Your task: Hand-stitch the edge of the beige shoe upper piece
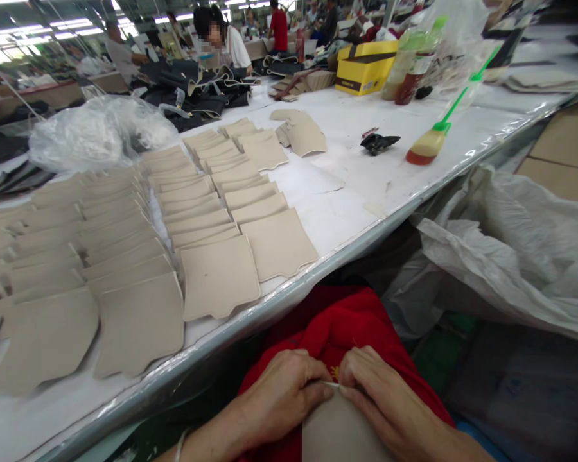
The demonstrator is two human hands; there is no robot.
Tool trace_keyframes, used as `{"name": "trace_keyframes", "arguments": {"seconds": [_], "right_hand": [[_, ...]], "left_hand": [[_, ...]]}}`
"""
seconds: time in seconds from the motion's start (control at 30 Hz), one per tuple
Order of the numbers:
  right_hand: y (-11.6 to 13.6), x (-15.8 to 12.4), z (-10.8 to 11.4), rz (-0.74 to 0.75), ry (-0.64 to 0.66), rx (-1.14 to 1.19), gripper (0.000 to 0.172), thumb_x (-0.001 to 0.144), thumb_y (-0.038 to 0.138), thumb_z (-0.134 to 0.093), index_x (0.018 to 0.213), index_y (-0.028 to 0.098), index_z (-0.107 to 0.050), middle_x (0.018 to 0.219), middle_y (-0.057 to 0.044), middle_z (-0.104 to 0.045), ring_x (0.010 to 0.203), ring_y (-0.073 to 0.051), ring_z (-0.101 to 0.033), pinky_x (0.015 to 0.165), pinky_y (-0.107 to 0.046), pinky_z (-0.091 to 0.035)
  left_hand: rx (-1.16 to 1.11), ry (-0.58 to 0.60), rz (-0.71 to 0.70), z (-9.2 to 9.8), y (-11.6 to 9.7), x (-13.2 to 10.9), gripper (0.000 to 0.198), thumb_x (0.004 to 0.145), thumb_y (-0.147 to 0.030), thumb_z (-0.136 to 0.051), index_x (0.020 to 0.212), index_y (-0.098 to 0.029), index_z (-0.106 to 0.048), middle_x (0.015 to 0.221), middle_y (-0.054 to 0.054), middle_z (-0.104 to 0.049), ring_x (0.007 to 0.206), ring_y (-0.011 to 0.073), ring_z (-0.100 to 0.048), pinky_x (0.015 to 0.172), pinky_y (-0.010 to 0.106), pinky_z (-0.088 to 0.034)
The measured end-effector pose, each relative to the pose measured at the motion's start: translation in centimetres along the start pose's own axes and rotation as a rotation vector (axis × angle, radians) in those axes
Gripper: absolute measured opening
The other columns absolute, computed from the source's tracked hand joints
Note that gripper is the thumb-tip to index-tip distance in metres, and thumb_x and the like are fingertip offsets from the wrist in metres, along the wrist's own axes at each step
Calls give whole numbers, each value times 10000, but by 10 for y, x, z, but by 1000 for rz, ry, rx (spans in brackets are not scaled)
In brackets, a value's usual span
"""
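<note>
Over my lap, which is covered in red cloth (347, 321), I hold a beige cut panel (340, 430) of leather-like sheet. My left hand (289, 385) pinches its top edge between thumb and fingers. Close beside it, my right hand (373, 388) pinches the same edge from the other side. A thin pale line shows along the edge between my two thumbs. The lower part of the panel runs out of view. On the table to the left, similar beige panels (221, 276) lie overlapping in several rows.
The white table (337, 212) has a metal-like front edge. On it stand a squeeze bottle with a green nozzle (426, 144), a yellow box (366, 70), bottles (411, 77) and clear plastic bags (101, 131). A white sack (520, 250) hangs at right. A co-worker (221, 38) bends over dark pieces behind.
</note>
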State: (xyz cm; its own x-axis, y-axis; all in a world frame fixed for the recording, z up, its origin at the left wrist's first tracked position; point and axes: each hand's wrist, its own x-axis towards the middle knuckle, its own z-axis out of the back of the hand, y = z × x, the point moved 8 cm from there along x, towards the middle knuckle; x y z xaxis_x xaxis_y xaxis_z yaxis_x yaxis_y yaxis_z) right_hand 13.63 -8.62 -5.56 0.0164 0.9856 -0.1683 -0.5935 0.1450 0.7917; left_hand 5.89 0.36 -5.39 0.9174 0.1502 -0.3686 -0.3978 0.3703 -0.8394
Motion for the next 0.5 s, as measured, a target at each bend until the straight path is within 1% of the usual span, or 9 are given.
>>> {"name": "trace_keyframes", "arguments": {"seconds": [0.03,0.1,0.17,0.23,0.27,0.33,0.37,0.43,0.5], "right_hand": [[1,0,1,0,-7,14,150,1031,202,-385,938,240,-496,932,-18,-568,925,-212,-549,1010,-488,-401],[-1,0,4,-30,-22,43,132,1004,161,-408,951,240,-500,937,-15,-574,910,-204,-554,959,-438,-436],[-5,-1,8,-81,-40,64,167,982,140,-439,1095,242,-509,1003,-24,-597,963,-207,-563,933,-409,-450],[-7,-3,11,-101,-23,61,247,993,179,-478,1226,258,-497,1097,-31,-617,1062,-216,-558,998,-424,-414],[-7,-3,12,-97,2,51,236,1003,209,-490,1230,270,-516,1116,-26,-624,1091,-217,-555,1040,-438,-380],[-6,-5,13,-83,62,32,117,1018,255,-501,1090,271,-592,1068,-8,-640,1071,-213,-568,1076,-445,-336],[-6,-5,14,-81,77,30,102,1022,271,-505,1011,263,-606,1023,0,-642,1036,-206,-578,1071,-436,-339],[-5,-4,18,-84,86,43,131,1028,293,-505,948,254,-602,958,13,-636,978,-191,-588,1042,-410,-362],[-4,-2,19,-85,89,51,136,1026,309,-513,934,251,-594,947,19,-633,961,-185,-588,1020,-394,-376]], "left_hand": [[-6,4,4,-1,0,1,96,880,-199,-626,846,-220,-714,789,-28,-649,790,146,-565,706,237,-360],[-4,2,-12,-3,-1,2,97,878,-194,-632,825,-217,-710,769,-30,-641,788,148,-558,705,240,-356],[-7,-12,-38,-3,-3,3,140,889,-179,-617,778,-207,-697,750,-31,-628,781,141,-554,694,243,-346],[-26,-25,-55,-4,-4,4,140,887,-166,-622,780,-207,-702,762,-34,-637,789,136,-556,695,244,-343],[-36,-31,-62,-3,-4,4,139,884,-155,-623,790,-210,-709,769,-36,-646,793,134,-558,704,243,-344],[-48,-33,-73,-3,-5,4,147,878,-133,-622,801,-214,-718,768,-40,-661,787,131,-558,714,241,-346],[-51,-30,-78,-2,-5,3,152,876,-126,-620,807,-216,-721,769,-41,-668,784,130,-558,716,240,-347],[-45,-18,-77,-2,-6,3,156,875,-120,-616,826,-222,-724,785,-43,-685,785,131,-560,722,239,-350],[-22,-3,-66,-2,-6,3,160,879,-126,-609,857,-232,-727,816,-42,-703,798,138,-564,733,243,-355]]}}
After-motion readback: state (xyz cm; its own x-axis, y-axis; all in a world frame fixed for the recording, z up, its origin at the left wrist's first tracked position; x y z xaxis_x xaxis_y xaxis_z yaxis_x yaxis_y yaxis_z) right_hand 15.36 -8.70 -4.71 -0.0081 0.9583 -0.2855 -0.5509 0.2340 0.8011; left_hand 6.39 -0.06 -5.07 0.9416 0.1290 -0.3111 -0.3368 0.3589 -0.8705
